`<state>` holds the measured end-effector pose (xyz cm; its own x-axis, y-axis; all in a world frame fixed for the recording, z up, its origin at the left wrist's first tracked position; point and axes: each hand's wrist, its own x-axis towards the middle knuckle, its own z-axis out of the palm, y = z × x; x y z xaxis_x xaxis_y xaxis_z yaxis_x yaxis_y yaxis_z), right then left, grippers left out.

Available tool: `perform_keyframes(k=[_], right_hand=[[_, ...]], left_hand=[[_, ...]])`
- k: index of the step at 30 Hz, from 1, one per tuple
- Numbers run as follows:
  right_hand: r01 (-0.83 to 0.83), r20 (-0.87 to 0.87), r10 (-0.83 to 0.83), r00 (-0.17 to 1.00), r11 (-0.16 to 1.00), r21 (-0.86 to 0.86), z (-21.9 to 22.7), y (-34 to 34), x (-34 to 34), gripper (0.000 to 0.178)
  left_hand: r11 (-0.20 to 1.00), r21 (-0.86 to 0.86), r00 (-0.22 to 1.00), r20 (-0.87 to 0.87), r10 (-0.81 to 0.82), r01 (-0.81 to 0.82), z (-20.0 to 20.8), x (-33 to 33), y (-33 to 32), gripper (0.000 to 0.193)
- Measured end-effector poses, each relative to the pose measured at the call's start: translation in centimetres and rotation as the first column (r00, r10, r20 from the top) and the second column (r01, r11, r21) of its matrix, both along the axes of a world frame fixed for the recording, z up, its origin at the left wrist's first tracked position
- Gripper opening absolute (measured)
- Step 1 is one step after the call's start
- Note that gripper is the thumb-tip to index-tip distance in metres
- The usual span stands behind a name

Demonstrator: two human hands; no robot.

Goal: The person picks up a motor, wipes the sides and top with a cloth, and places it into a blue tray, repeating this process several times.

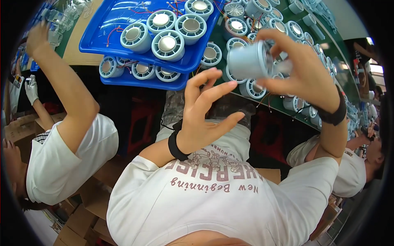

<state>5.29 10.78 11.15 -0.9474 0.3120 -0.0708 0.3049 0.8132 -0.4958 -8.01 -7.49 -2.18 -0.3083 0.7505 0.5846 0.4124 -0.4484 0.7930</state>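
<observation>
My right hand (pixel 305 67) is closed round one end of a light-blue cylindrical housing (pixel 245 61), held on its side above the table and slightly blurred. My left hand (pixel 197 119) is raised in front of my chest, left of the housing, with its fingers spread and nothing in them. It does not touch the housing. Similar light-blue housings with round silver discs in their ribbed ends, such as one nearby (pixel 168 44), stand in the upper blue tray (pixel 96 44). Each of my wrists wears a black band.
A lower blue tray (pixel 123 83) with more housings lies under the upper one. Many housings with thin wires crowd the green table (pixel 276 107) at the right. Clear plastic parts (pixel 57 24) lie far left. Co-workers sit at both sides; cardboard boxes (pixel 82 219) stand low left.
</observation>
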Motion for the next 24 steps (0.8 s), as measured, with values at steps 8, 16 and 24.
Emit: perform_keyframes(k=[8, 16, 24], right_hand=[[-0.056, -0.035, 0.063, 0.997, 0.981, 0.183, -2.2, 2.8, -2.9, 0.062], [-0.050, 0.173, 0.039, 0.984, 0.997, 0.057, -1.5, -4.5, -0.9, 0.061], [0.018, 0.139, -0.030, 0.990, 0.996, 0.085, -2.8, -3.7, 0.3, 0.062]], left_hand=[[0.884, -0.401, 0.897, 0.441, -0.043, 0.239, -4.3, 0.3, 0.7, 0.051], [0.966, -0.171, 0.649, 0.761, 0.004, 0.194, -6.8, 0.7, 3.1, 0.056], [0.918, -0.300, 0.658, 0.751, 0.059, 0.260, -5.6, -1.0, 5.2, 0.055]])
